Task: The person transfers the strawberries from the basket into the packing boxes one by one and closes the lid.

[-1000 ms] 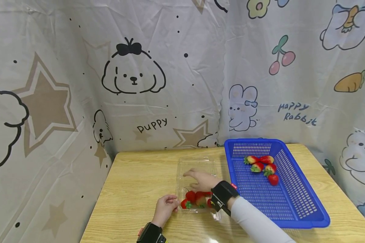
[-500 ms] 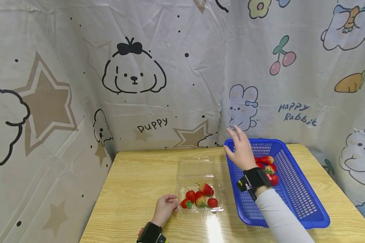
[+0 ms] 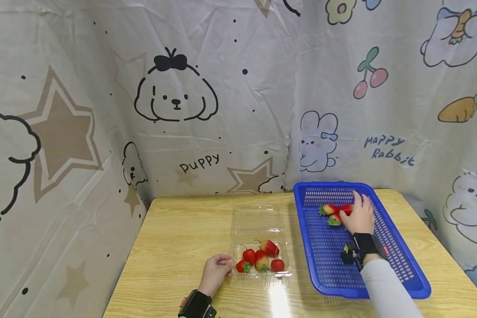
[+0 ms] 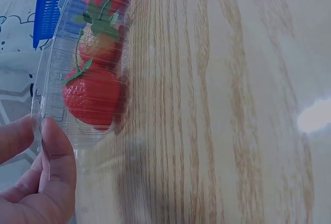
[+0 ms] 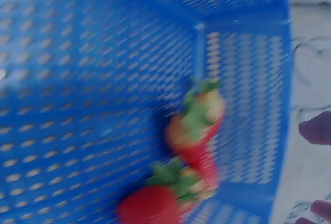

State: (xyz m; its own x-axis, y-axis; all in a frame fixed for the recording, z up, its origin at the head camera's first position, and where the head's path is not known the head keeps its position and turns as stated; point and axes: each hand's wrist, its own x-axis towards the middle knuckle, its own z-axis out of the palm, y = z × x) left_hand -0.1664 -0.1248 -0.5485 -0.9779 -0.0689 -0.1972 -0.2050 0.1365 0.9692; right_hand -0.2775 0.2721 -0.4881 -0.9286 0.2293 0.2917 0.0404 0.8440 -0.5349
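Note:
My left hand [image 3: 216, 271] pinches the near-left edge of a clear plastic clamshell box [image 3: 258, 217] between thumb and fingers. The left wrist view shows the thumb and fingers [image 4: 58, 151] on its thin rim. Several strawberries [image 3: 269, 247] lie in the near half of the box, whose other half is folded back. Over the blue basket [image 3: 326, 274], my right hand [image 3: 359, 218] reaches with parted fingers and holds nothing visible. Beneath and beside it lie red strawberries [image 3: 334, 219] with green leaves, partly hidden by the hand. The right wrist view is blurred and shows only fingertips [image 5: 316, 129].
Box and basket stand side by side on a wooden table [image 3: 171, 234], the basket to the right. Its raised perforated walls surround the strawberries. A printed curtain [image 3: 222, 110] hangs behind and to the left of the table.
My right hand has moved from over the clear box, across to the right, and down into the blue basket. My left hand stays at the box edge.

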